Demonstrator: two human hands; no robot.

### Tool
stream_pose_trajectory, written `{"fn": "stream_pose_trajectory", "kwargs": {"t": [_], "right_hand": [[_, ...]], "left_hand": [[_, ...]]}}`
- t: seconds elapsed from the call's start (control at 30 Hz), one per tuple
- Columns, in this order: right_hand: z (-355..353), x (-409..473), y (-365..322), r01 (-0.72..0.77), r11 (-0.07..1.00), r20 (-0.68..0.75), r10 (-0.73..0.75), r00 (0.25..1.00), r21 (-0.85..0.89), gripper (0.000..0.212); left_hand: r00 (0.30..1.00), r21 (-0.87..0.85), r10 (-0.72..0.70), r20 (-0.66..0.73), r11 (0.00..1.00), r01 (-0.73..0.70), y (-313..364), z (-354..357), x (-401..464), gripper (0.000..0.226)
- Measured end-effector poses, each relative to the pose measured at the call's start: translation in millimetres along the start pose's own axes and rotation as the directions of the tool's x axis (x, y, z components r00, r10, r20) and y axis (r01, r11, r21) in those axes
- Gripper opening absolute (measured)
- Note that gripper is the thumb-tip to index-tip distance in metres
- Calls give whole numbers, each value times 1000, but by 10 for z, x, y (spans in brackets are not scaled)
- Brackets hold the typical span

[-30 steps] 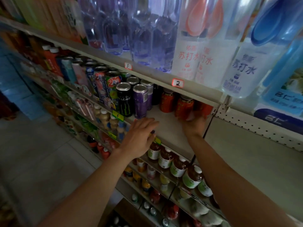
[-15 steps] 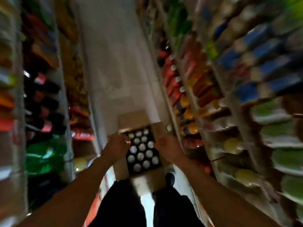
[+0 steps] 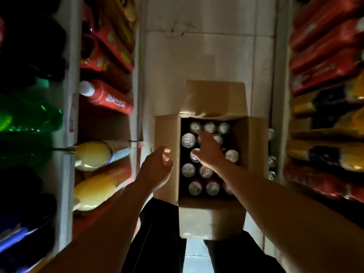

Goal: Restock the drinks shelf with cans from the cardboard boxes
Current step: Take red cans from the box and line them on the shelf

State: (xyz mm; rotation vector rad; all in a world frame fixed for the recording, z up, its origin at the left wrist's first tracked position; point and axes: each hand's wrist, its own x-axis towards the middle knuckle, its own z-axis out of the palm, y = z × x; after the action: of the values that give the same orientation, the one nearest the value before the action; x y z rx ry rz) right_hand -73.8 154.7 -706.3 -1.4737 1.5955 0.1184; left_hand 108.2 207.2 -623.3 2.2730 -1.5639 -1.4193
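an open cardboard box of cans sits on the floor between the shelves. the right hand reaches over the cans, fingers spread, gripping nothing. the left hand, loosely open, hovers at the box's left flap.

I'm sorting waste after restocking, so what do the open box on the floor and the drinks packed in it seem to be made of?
The box looks like plain brown cardboard with a matte finish: its folded-out flaps are dull, uncoated and creased. The cans look like metal, probably aluminium: their round silver tops are shiny and reflect the light, and some show a pull tab. Their sides are mostly hidden in the dark box.
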Motion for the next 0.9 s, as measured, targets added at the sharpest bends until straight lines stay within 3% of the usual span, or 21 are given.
{"fn": "stream_pose_trajectory", "kwargs": {"t": [0.17,0.23,0.33,0.43,0.57,0.67,0.8,0.9], "right_hand": [[419,451,110,44,997,80,-39,996,-66,94],[561,562,127,56,997,42,-54,998,-56,92],[638,617,104,39,999,-30,-39,999,12,80],[448,457,45,-2,986,-192,35,981,169,53],[-341,-103,-108,-2,940,-299,110,948,342,44],[-1074,-649,-327,59,853,-279,104,955,519,16],[-2142,-1531,-806,191,791,-371,48,927,581,11],[-2963,-2270,-1164,301,749,-433,-21,901,590,20]], "left_hand": [[1000,-40,-19,6,999,19,-285,166,256,31],[999,-46,-30,37,998,32,-369,224,307,30],[998,-66,-45,36,997,48,-444,253,382,31],[999,-93,-25,43,995,29,-405,221,392,36],[996,-185,77,35,980,-70,106,-23,260,66],[966,-220,247,82,949,-224,783,-340,89,94],[879,-243,431,203,892,-381,1824,-904,-327,70],[798,-197,517,310,856,-478,2678,-1430,-743,55]]}}
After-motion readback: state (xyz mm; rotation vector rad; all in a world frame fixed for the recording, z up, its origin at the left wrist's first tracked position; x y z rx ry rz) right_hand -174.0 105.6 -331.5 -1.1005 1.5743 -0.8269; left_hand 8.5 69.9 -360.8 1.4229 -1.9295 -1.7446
